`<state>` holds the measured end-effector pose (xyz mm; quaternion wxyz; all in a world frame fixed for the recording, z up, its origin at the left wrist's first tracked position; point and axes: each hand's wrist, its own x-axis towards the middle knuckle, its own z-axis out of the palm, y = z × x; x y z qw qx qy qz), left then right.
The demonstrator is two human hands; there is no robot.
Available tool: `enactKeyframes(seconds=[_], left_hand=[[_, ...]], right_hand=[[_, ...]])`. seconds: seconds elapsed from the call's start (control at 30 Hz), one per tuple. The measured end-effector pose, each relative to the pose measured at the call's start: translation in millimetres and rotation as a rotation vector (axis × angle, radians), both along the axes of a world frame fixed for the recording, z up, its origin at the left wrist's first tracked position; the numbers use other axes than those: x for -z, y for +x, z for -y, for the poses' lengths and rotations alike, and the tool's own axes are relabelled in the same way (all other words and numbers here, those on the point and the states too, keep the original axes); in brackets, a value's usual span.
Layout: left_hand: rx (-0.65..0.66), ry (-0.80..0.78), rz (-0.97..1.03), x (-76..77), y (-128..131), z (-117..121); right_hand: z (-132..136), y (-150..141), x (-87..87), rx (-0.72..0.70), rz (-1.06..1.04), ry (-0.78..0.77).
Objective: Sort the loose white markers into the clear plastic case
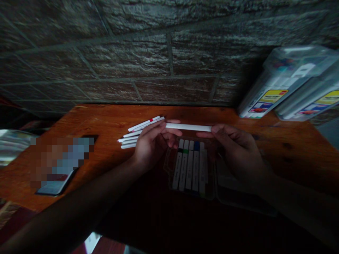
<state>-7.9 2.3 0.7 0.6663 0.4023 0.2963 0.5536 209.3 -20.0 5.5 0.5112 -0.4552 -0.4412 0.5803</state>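
Observation:
A white marker pen point(188, 127) is stretched level between my two hands, above the table. My left hand point(150, 141) pinches its left end, and my right hand point(237, 146) pinches its right end. Just below lies an open clear plastic case point(167, 169) with several white markers point(189, 165) side by side in it, some with green, black or blue bands. The case's lid is folded out to the right, partly under my right hand. Beyond my left hand a loose pile of white markers point(144, 123) rests on the table, one with a red band.
Two tall clear marker cases point(275, 84) with yellow labels stand at the back right. A phone point(57, 185), partly blurred out, lies on the left of the wooden table point(106, 120). Behind the table rises a brick wall point(148, 53).

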Motion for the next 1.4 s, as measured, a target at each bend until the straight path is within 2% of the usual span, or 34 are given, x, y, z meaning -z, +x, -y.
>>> enactKeyframes(seconds=[0.57, 0.9, 1.2, 1.4], left_hand=[[0.068, 0.209, -0.087, 5.0, -4, 5], [0.059, 0.332, -0.162, 7.5, -6, 10], [-0.049, 0.360, -0.233, 10.6, -5, 8], [-0.122, 0.306, -0.272, 9.2, -3, 4]], right_hand=[[-3, -2, 2.0, 0.023, 0.080, -0.040], [-4, 0, 4.0, 0.002, 0.093, -0.030], [-3, -1, 1.7, 0.006, 0.109, -0.051], [-2, -3, -1.9, 0.007, 0.120, -0.066]])
